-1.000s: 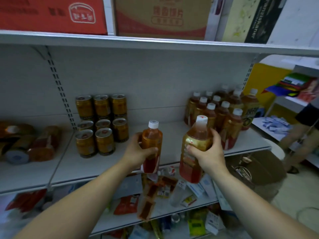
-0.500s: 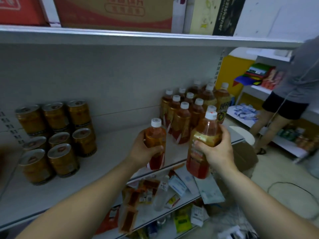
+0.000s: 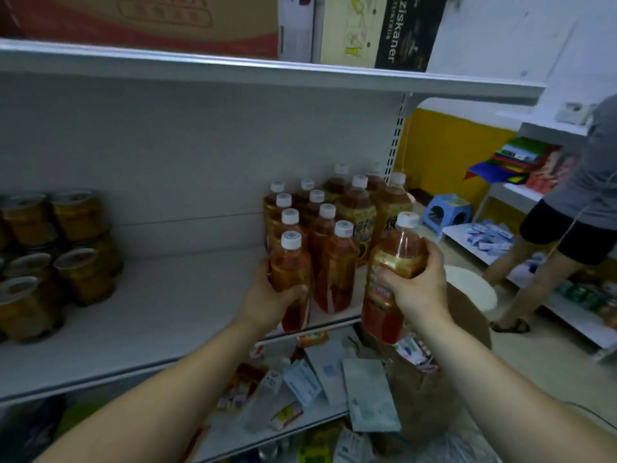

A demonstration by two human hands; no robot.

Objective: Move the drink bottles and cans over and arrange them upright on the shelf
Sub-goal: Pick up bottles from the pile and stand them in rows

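My left hand grips a small amber tea bottle with a white cap, held upright at the front edge of the white shelf, just left of the front bottle of the standing group. My right hand grips a larger tea bottle with a gold label, tilted slightly, off the shelf's right front corner. Several capped tea bottles stand upright in rows at the shelf's right end. Stacked gold cans sit at the left.
A shelf above carries cardboard boxes. A lower shelf holds loose packets. A brown bag stands at the right. A person stands in the aisle by another rack, near a blue stool.
Both hands carried their bottles right and forward toward the standing bottle group. The view swung right, so the cans slid to the left edge. The person in the aisle came further into view.
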